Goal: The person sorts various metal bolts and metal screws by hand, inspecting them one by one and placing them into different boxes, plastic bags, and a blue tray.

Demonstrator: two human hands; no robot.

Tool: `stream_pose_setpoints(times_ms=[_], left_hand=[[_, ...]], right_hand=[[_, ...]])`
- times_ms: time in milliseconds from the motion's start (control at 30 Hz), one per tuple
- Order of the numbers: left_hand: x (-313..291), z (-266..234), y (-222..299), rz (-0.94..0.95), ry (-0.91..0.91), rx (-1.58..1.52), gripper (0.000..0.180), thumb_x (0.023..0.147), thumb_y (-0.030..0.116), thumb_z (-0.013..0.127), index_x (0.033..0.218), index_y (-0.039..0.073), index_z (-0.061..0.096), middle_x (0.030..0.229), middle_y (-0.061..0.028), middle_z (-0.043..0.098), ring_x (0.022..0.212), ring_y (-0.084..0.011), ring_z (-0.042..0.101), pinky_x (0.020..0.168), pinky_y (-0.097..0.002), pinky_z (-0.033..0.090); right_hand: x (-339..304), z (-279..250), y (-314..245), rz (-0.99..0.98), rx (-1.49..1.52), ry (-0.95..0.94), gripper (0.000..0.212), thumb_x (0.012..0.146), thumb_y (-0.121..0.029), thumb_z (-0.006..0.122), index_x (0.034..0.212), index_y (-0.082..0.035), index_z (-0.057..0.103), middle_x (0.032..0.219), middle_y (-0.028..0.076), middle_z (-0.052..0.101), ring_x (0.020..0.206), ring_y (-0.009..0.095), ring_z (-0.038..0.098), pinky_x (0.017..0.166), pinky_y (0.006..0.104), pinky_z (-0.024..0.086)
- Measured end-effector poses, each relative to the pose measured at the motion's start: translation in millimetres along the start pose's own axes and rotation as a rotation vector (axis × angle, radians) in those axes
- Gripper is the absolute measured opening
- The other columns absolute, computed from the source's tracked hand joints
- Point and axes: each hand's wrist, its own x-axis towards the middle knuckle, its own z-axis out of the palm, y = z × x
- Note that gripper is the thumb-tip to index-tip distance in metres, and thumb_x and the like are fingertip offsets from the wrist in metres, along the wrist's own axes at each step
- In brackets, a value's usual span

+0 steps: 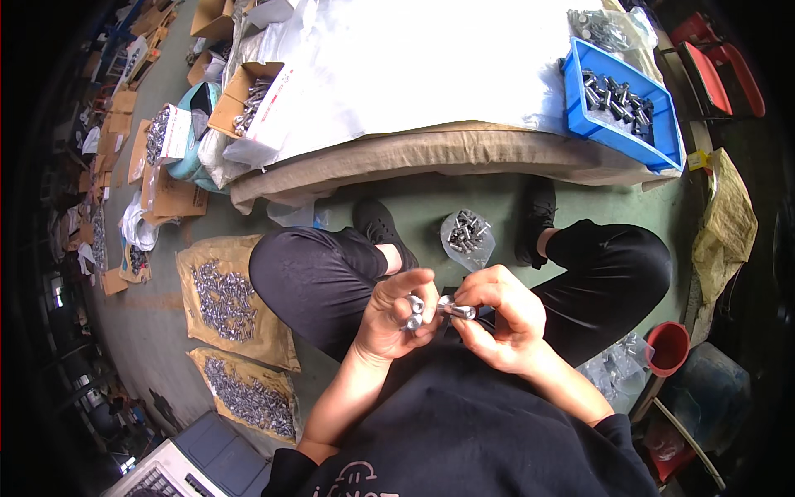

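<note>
Green floor [157, 331], brown sacks of bolts [224, 298], cardboard boxes [174, 195]

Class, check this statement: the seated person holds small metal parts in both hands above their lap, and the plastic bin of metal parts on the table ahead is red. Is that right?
Not quite. The head view shows the bin is blue, not red. The rest holds: the left hand and right hand both hold small metal parts above the lap, and the bin sits on the table ahead.

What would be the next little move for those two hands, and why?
Probably bring the right hand a touch leftward, so its small metal piece meets the metal pieces in the left hand. The parts sit tip to tip, nearly touching, over the lap.
</note>
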Motion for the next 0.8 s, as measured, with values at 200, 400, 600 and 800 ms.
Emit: stream_pose_setpoints(times_ms=[200,400,600,800], left_hand=[[9.0,14.8,7.4,-0.079,0.141,0.253,0.047,0.081,0.026,0.058,0.118,0.004,0.038,0.07,-0.0047,0.049,0.051,-0.0056,0.041,0.035,-0.0146,0.029],[8.3,21.4,4.8,-0.014,0.234,0.378,0.043,0.084,0.025,0.053,0.118,0.004,0.035,0.071,-0.0033,0.051,0.047,-0.0024,0.04,0.036,-0.0138,0.028],[12.8,19.1,-4.8,0.126,0.289,0.624,0.035,0.088,0.023,0.046,0.114,0.002,0.036,0.071,-0.003,0.053,0.049,-0.0027,0.043,0.037,-0.0142,0.031],[14.5,35.9,-0.8,-0.027,0.308,0.708,0.034,0.091,0.028,0.039,0.112,0.0,0.037,0.072,-0.0046,0.054,0.044,-0.0031,0.041,0.034,-0.0151,0.031]], right_hand=[[-6.5,4.6,1.2,0.525,0.719,0.097,0.022,0.075,-0.009,0.06,0.091,-0.001,0.047,0.075,0.003,0.05,0.062,0.005,0.044,0.055,0.0198,0.038],[-4.4,5.0,4.8,0.482,0.348,-0.052,0.041,0.071,-0.011,0.068,0.107,-0.002,0.05,0.065,-0.004,0.039,0.055,0.003,0.033,0.049,0.0177,0.029],[-3.8,10.0,14.3,0.209,0.138,-0.102,0.062,0.06,-0.022,0.076,0.114,-0.004,0.05,0.065,0.001,0.043,0.055,0.01,0.04,0.049,0.0233,0.035],[-13.0,15.2,21.8,0.313,0.213,0.011,0.032,0.07,-0.01,0.069,0.101,-0.004,0.06,0.066,0.0,0.043,0.055,0.007,0.042,0.05,0.0215,0.036]])
